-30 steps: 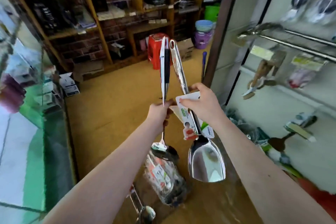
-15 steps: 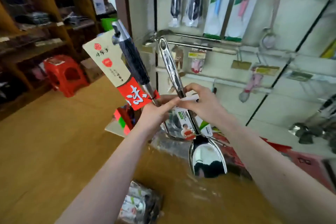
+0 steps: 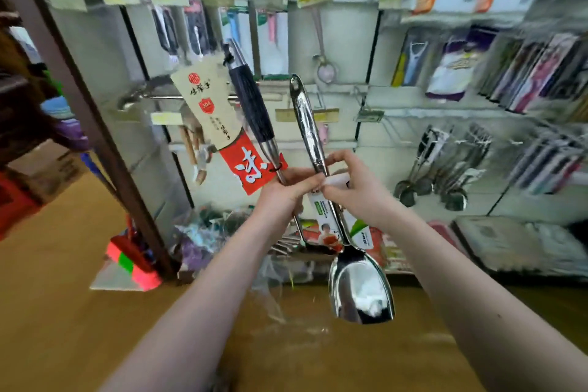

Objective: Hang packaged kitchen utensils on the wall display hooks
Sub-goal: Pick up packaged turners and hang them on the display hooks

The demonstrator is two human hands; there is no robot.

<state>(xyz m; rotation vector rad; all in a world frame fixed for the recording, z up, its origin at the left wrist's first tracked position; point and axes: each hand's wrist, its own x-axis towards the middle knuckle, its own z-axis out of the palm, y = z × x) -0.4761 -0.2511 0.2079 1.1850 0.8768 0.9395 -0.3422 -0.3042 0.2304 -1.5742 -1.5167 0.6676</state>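
Two utensils are held upright before the wall display (image 3: 334, 41). The dark-handled utensil (image 3: 251, 105), with its red-and-cream card (image 3: 219, 124), is clenched in the left hand (image 3: 283, 191). The steel spatula (image 3: 361, 288) is gripped at its shaft by the right hand (image 3: 353, 191), fingers (image 3: 334, 157) closed around it, blade down.

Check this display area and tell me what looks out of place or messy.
Below the wall display, loose plastic bags and packaged goods are heaped on the floor rather than hung. A clear wrapper lies crumpled on the floor near them. The hanging stock looks orderly, though blurred. The left hand and right hand each hold an unhung utensil.
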